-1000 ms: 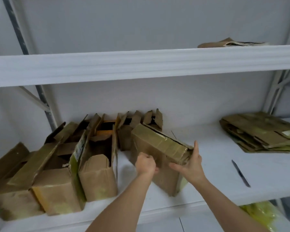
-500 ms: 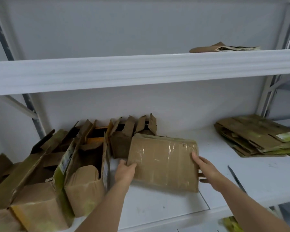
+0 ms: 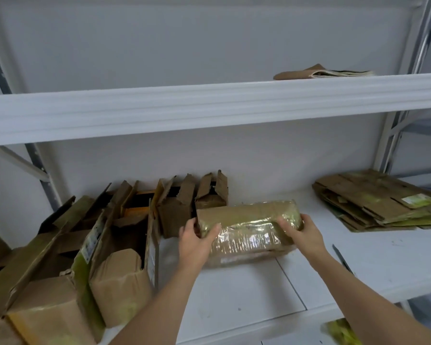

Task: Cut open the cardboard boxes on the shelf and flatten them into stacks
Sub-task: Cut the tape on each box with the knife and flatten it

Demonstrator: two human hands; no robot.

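Hands | left hand [image 3: 193, 242] and right hand [image 3: 302, 235] grip opposite ends of taped box [image 3: 249, 227] | forearms reach over shelf [image 3: 246, 307]

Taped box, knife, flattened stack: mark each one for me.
taped box [image 3: 249, 227]: head view, on its glossy taped front face between the hands.
knife [image 3: 342, 258]: head view, on the dark blade lying on the shelf.
flattened stack [image 3: 373, 200]: head view, on the top sheet of cardboard.

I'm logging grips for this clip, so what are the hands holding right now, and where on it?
Both hold the taped box: left hand grips its left end, right hand its right end.
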